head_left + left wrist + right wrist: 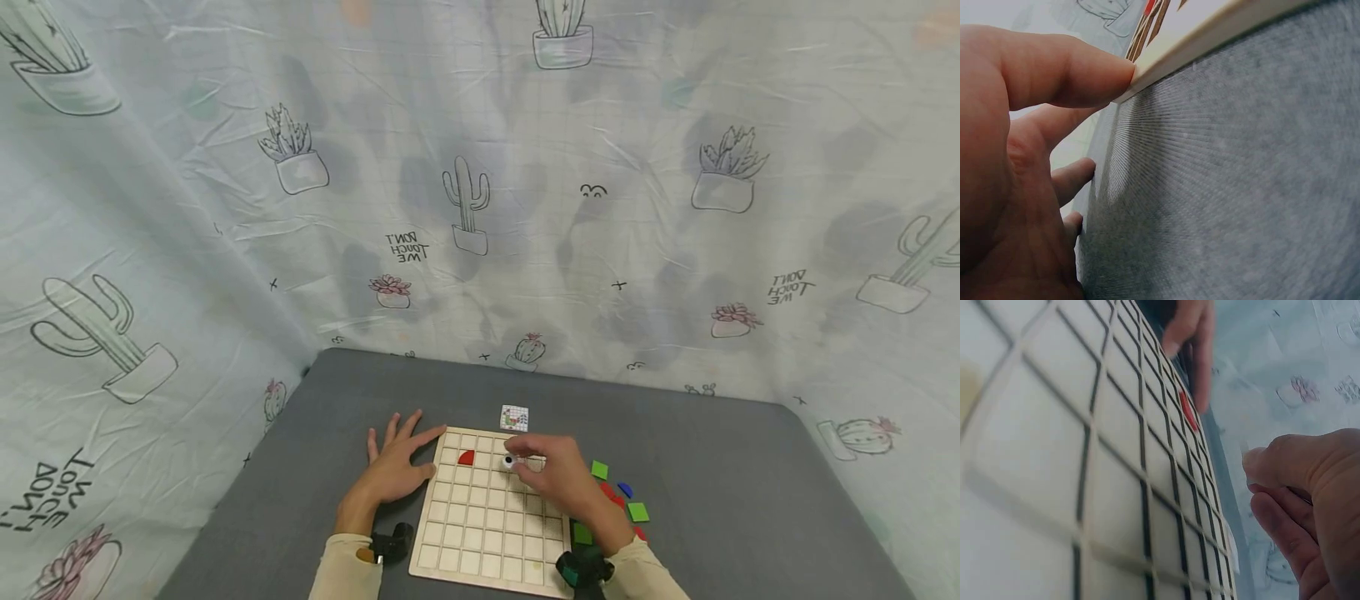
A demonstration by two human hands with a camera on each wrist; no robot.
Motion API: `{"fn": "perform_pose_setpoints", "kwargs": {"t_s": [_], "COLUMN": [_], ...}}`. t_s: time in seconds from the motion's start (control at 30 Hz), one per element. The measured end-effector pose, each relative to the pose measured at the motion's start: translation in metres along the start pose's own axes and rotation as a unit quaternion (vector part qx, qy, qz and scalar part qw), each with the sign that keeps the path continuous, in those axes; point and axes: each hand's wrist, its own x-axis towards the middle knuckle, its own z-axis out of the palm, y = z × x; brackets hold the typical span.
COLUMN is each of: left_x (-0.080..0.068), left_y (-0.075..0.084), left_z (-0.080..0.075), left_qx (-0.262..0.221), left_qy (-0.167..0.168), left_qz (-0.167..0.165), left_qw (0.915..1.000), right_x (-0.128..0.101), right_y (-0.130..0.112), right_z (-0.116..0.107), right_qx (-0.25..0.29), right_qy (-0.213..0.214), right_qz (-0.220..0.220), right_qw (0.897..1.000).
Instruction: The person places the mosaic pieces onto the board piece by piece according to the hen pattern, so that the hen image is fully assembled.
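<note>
A pale wooden board (472, 537) with a grid of square cells lies on the grey table. One red quarter-round piece (467, 457) sits in a cell near its far left corner. Over the far part of the grid, my right hand (558, 472) pinches a small white piece with a black dot (509, 461) between thumb and fingers. In the right wrist view the fingers mostly hide that piece. My left hand (397, 471) is spread beside the board, thumb and index fingertip at its left edge; the left wrist view shows the thumb (1085, 72) against the board's side.
Right of the board lie loose pieces: green squares (637, 512), red ones (611, 494) and a blue rounded one (626, 490). Just past the board's far edge is a small printed card (514, 417). A cactus-print curtain (480, 275) hangs behind the table.
</note>
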Motion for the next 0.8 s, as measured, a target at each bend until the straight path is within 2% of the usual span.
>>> {"fn": "perform_pose_setpoints", "kwargs": {"t_s": [0.23, 0.53, 0.8], "left_x": [0.002, 0.004, 0.003], "left_y": [-0.001, -0.002, -0.003], "left_z": [0.002, 0.002, 0.001], "left_qx": [0.008, 0.01, 0.007], "left_qy": [0.004, 0.002, 0.001], "left_qz": [-0.005, -0.004, -0.002], "left_qw": [0.9999, 0.9999, 1.0], "right_x": [0.012, 0.027, 0.029], "right_y": [-0.012, -0.018, -0.021], "right_z": [0.023, 0.051, 0.063], "right_qx": [0.042, 0.071, 0.043], "right_qy": [-0.024, -0.062, -0.061], "right_qz": [0.003, 0.009, -0.002], "right_qw": [0.999, 0.996, 0.997]}}
